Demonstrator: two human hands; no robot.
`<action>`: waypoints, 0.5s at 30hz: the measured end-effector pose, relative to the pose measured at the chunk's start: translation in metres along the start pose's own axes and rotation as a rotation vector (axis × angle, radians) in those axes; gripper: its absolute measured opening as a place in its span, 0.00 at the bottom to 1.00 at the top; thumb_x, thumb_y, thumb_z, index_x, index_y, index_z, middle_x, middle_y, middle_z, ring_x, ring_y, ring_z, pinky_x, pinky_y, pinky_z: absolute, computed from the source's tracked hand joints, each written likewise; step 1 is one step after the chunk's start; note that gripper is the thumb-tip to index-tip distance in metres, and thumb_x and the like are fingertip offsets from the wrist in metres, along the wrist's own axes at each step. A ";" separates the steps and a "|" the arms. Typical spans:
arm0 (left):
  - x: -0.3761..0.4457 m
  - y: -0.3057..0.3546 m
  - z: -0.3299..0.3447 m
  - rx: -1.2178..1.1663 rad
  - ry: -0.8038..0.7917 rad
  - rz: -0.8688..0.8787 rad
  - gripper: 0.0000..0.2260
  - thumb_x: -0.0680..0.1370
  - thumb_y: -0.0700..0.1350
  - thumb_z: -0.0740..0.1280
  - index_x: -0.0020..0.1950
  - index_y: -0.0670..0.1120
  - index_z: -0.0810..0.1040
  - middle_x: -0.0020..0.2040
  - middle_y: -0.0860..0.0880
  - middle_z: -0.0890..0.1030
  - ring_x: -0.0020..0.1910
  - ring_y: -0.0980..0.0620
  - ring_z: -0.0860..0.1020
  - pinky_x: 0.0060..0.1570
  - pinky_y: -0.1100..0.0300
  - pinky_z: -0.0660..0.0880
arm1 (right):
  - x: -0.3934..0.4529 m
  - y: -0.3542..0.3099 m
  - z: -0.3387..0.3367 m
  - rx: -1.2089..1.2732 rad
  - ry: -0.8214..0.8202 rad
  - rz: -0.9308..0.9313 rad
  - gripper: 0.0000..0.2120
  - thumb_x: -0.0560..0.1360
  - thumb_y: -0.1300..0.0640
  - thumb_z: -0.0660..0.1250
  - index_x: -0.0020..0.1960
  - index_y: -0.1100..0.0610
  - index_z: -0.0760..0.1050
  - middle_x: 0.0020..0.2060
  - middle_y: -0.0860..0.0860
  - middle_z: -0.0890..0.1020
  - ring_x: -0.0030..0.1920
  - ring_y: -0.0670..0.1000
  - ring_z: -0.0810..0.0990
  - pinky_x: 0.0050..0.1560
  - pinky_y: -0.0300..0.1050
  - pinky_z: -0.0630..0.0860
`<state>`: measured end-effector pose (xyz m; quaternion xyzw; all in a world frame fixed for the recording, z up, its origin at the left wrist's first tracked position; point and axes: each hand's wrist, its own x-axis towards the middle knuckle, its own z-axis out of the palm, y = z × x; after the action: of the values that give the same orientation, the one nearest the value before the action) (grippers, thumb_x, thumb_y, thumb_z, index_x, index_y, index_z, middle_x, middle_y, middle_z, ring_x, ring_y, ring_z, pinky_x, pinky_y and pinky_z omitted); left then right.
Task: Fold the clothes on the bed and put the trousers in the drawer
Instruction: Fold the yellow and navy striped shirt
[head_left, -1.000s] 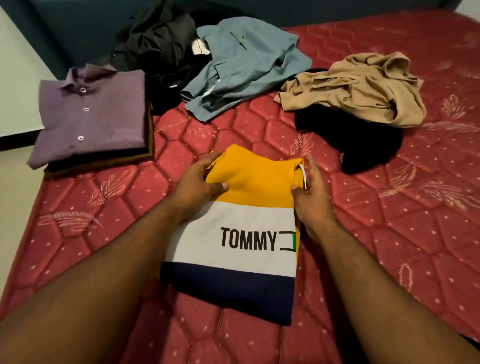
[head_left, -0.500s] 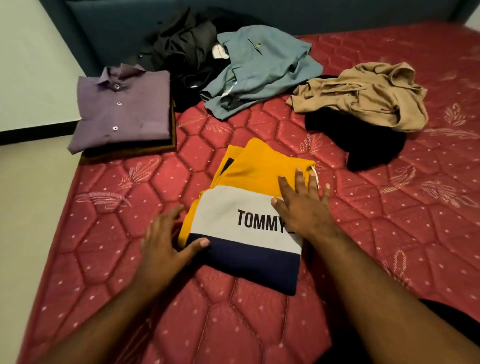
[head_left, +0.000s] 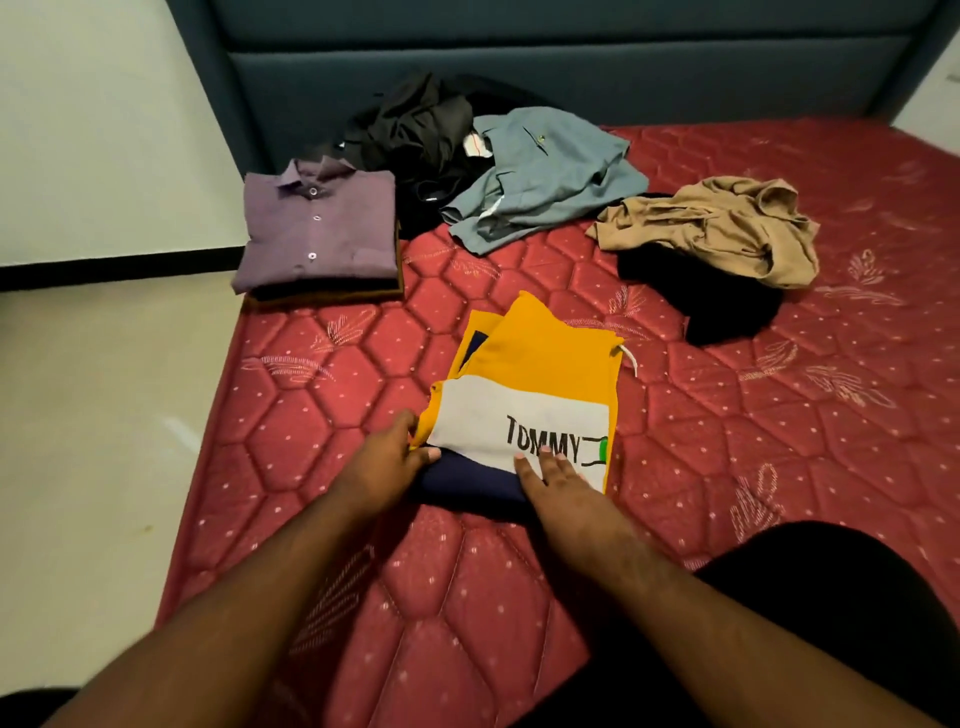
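Two hands are on the folded yellow, white and navy top (head_left: 524, 395), which lies on the red mattress (head_left: 779, 467) near its front left edge, just ahead of you. Your left hand (head_left: 387, 462) grips the near left corner, thumb on top and fingers tucked under the layers; your right hand (head_left: 558, 480) rests flat with straight fingers on the white band beside the lettering.

The yellow upper layers already sit skewed, fanned to the left. If you lift from that one corner alone, the fold will likely slide open and you will have to redo it.

Beyond it, the purple shirt (head_left: 317, 228) sits folded on a darker folded piece at the left edge. The black heap (head_left: 415, 130), the grey-blue shirt (head_left: 545, 171), the tan garment (head_left: 722, 228) and the black piece (head_left: 722, 306) under it are still loose. Which of these are trousers you cannot tell.

No drawer or other container is in view.
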<state>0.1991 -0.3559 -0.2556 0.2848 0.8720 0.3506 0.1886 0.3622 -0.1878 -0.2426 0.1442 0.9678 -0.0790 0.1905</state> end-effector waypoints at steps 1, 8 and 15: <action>-0.005 -0.002 -0.005 0.024 -0.006 -0.013 0.12 0.77 0.47 0.70 0.54 0.49 0.69 0.43 0.47 0.80 0.46 0.43 0.79 0.40 0.54 0.69 | -0.007 -0.010 0.001 -0.021 -0.019 -0.019 0.34 0.79 0.67 0.53 0.79 0.55 0.42 0.78 0.62 0.46 0.78 0.61 0.50 0.74 0.56 0.57; -0.109 -0.062 -0.011 0.471 -0.175 0.307 0.49 0.67 0.60 0.72 0.72 0.73 0.38 0.63 0.52 0.78 0.58 0.47 0.77 0.55 0.51 0.67 | -0.053 -0.041 0.016 -0.039 -0.068 -0.120 0.34 0.76 0.68 0.60 0.77 0.53 0.51 0.77 0.59 0.53 0.76 0.59 0.57 0.68 0.57 0.68; -0.115 -0.053 -0.035 -0.006 0.038 0.411 0.29 0.64 0.49 0.64 0.65 0.63 0.72 0.56 0.68 0.78 0.52 0.64 0.78 0.51 0.56 0.75 | -0.067 -0.022 -0.024 0.537 -0.002 -0.183 0.20 0.69 0.70 0.62 0.54 0.53 0.81 0.49 0.50 0.84 0.50 0.49 0.80 0.51 0.44 0.75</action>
<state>0.2498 -0.4776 -0.2554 0.4494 0.7979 0.3897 0.0975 0.4062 -0.2202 -0.1926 0.1014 0.9211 -0.3496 0.1384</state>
